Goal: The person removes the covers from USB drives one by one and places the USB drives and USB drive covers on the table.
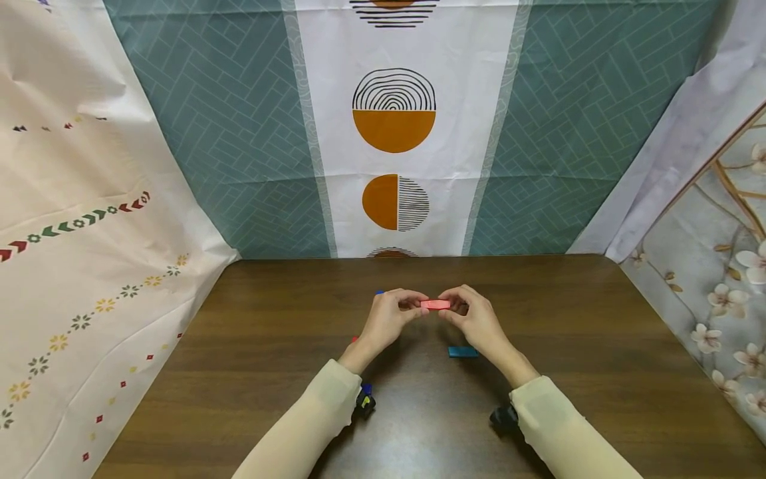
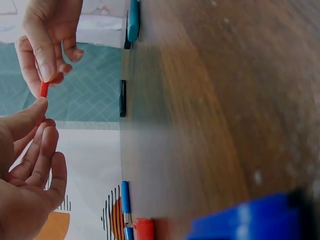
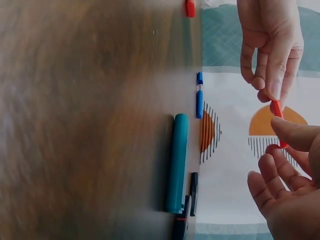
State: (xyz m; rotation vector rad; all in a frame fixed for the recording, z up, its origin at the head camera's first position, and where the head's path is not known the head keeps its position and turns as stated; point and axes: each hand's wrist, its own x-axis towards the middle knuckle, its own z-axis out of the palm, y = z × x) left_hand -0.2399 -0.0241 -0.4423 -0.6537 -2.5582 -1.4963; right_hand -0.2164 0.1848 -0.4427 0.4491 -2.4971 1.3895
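A small, flat red piece (image 1: 435, 305) is held level above the table, its exact kind unclear. My left hand (image 1: 390, 319) pinches its left end between thumb and fingers, and my right hand (image 1: 475, 319) pinches the right end the same way. Seen from the left wrist, only a short stretch of the red piece (image 2: 44, 90) shows between the fingertips of both hands. The right wrist view shows the red piece (image 3: 278, 109) edge-on, while the other fingers of my right hand (image 3: 292, 185) stay loosely bent. Below my right hand lies a teal flat-sided object (image 1: 463, 352).
On the brown wooden table (image 1: 269, 346) lie a slim blue pen-like item (image 3: 200, 97), a red object (image 2: 145, 229) and dark slim items (image 3: 194, 194). A large blue object (image 2: 245, 220) sits close to the left wrist camera. Patterned cloth (image 1: 395, 199) hangs behind the table.
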